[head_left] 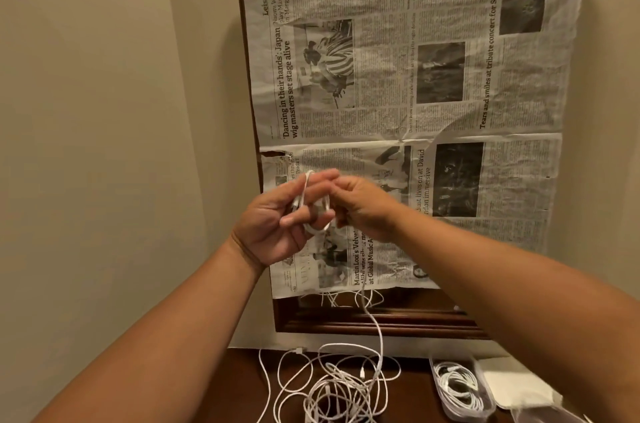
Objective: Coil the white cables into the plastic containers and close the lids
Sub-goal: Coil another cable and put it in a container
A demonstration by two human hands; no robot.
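Both hands are raised in front of the wall. My left hand (277, 221) holds a small coil of white cable (313, 211) looped around its fingers. My right hand (363, 206) pinches the same cable right beside the coil. The cable's free length (377, 329) hangs down to a tangled pile of white cables (332, 384) on the dark wooden table. At the lower right an open clear plastic container (438, 384) holds a coiled white cable (457, 384). Next to it lies a whitish lid or second container (512, 384), partly hidden by my right forearm.
A wood-framed panel (363, 324) covered with newspaper (415, 93) leans against the beige wall behind the table. The wall corner is at the left. The table (242, 388) shows only at the bottom edge of the view.
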